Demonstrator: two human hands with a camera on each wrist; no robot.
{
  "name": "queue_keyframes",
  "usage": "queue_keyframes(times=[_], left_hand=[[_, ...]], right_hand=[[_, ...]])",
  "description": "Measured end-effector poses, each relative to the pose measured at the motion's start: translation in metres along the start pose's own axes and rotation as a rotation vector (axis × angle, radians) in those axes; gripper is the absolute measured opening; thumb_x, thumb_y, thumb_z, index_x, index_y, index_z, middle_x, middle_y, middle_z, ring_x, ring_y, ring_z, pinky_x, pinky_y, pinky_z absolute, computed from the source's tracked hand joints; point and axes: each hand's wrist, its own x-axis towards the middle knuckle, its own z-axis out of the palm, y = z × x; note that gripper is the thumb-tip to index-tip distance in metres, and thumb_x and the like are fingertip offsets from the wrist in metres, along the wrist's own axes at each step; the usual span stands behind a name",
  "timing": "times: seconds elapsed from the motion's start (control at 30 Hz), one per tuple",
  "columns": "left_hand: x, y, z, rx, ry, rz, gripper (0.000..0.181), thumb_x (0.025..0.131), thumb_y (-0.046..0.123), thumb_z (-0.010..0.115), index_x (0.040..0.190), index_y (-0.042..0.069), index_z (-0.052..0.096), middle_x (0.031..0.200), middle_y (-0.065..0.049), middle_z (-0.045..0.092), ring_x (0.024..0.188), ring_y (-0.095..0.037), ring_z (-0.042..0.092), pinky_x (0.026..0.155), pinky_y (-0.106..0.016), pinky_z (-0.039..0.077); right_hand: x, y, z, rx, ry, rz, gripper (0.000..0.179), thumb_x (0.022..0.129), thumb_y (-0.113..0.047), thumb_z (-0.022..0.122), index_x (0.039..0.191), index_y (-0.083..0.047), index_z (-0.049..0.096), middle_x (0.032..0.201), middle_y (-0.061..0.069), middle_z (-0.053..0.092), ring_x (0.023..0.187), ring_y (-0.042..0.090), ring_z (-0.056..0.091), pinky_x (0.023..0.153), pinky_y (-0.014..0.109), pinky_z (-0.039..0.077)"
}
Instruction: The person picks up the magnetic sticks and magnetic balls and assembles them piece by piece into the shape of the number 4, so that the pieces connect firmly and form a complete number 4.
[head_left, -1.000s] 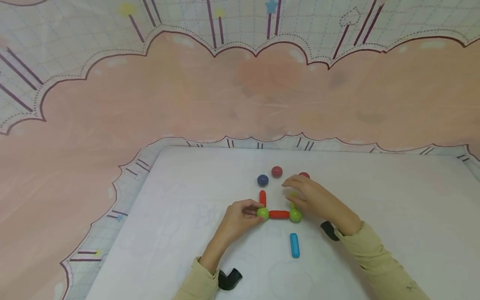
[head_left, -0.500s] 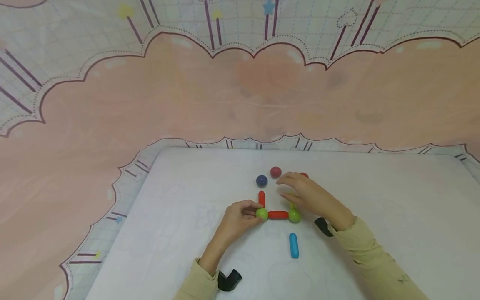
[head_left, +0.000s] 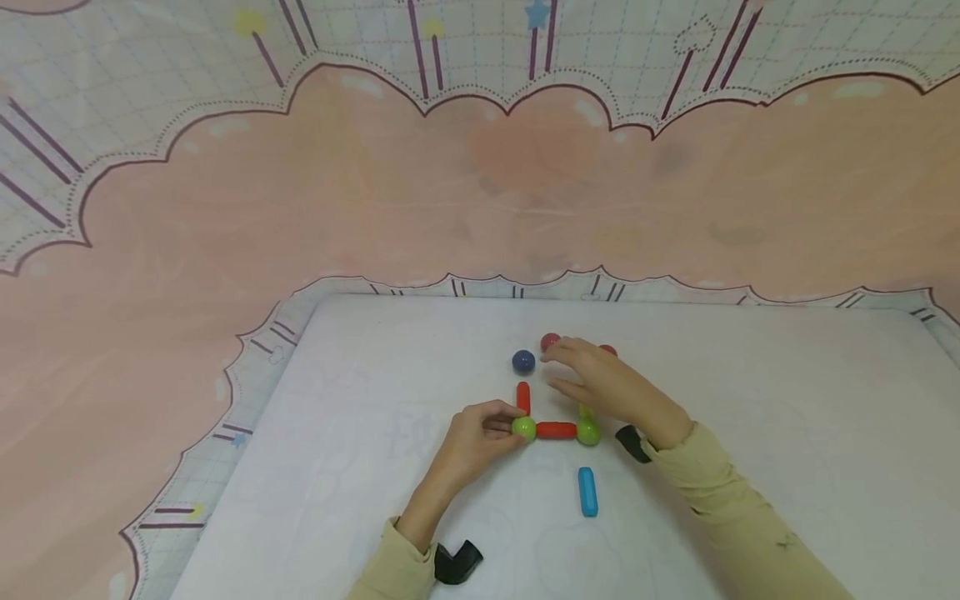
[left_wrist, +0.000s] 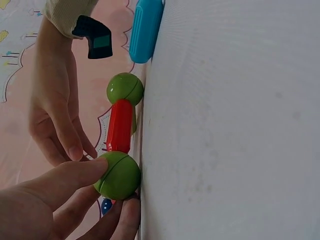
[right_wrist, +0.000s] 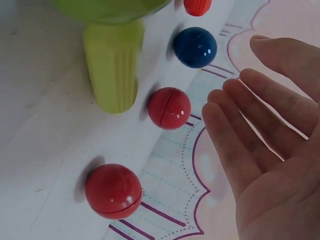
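Note:
My left hand (head_left: 476, 437) pinches a green ball (head_left: 524, 428) between thumb and fingers. A red rod (head_left: 557, 430) joins that ball to a second green ball (head_left: 588, 432). Another red rod (head_left: 523, 397) extends from the held ball toward the back. From the second green ball a yellow-green rod (right_wrist: 112, 70) sticks out, partly behind my right hand in the head view. Holding nothing, my right hand (head_left: 611, 383) hovers over that side with its fingers extended. Its fingertips overlap a red ball (head_left: 550, 342) in the head view, close to a blue ball (head_left: 523, 362).
A second red ball (head_left: 608, 350) shows just past my right hand. Nearer to me, a light blue rod (head_left: 588, 492) lies on the white tabletop (head_left: 360, 400). Patterned cloth (head_left: 450, 200) borders the table's far and left sides.
My right hand has shifted left, from above the yellow-green rod toward the blue ball, and now partly covers the middle red ball. My left hand keeps its hold on the green ball.

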Motion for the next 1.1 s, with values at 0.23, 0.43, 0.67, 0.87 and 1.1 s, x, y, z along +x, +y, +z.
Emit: queue_keyframes(times=[0.23,0.43,0.67,0.87,1.1], left_hand=[[0.000,-0.002,-0.001,-0.019,-0.001,0.009,0.023,0.086,0.008,0.076,0.108,0.004,0.073,0.102,-0.010,0.074,0.087,-0.017,0.071,0.079,-0.022,0.058],[-0.001,-0.002,-0.001,-0.005,-0.005,0.017,0.023,0.086,0.009,0.076,0.109,0.004,0.072,0.102,-0.009,0.074,0.086,-0.014,0.071,0.079,-0.023,0.058],[-0.001,-0.002,-0.001,0.004,-0.007,0.003,0.023,0.088,0.011,0.075,0.110,0.007,0.072,0.103,-0.006,0.073,0.088,-0.014,0.070,0.080,-0.023,0.058],[-0.002,-0.002,-0.001,-0.001,-0.009,0.000,0.024,0.088,0.012,0.075,0.111,0.008,0.072,0.104,-0.006,0.073,0.088,-0.015,0.070,0.080,-0.023,0.058],[-0.001,-0.003,-0.001,-0.008,-0.014,0.002,0.023,0.088,0.011,0.075,0.110,0.008,0.072,0.103,-0.006,0.073,0.088,-0.014,0.071,0.080,-0.022,0.058]], right_hand=[[0.006,0.000,0.001,-0.030,0.013,-0.036,0.038,0.092,-0.017,0.072,0.126,-0.004,0.064,0.131,0.013,0.062,0.127,0.031,0.055,0.105,0.046,0.047],[0.013,-0.002,0.002,-0.026,0.002,-0.041,0.036,0.092,-0.016,0.072,0.125,-0.004,0.065,0.128,0.012,0.064,0.123,0.029,0.057,0.104,0.044,0.048],[0.021,-0.004,0.003,-0.008,-0.018,-0.039,0.036,0.092,-0.017,0.071,0.124,-0.002,0.065,0.126,0.013,0.064,0.121,0.029,0.058,0.103,0.043,0.050],[0.030,-0.006,0.005,-0.001,-0.037,-0.026,0.035,0.093,-0.017,0.071,0.124,-0.004,0.065,0.128,0.012,0.064,0.123,0.028,0.058,0.104,0.042,0.049],[0.036,-0.007,0.007,-0.009,-0.055,-0.023,0.037,0.092,-0.014,0.072,0.126,-0.001,0.064,0.129,0.014,0.063,0.124,0.030,0.058,0.105,0.043,0.048]])
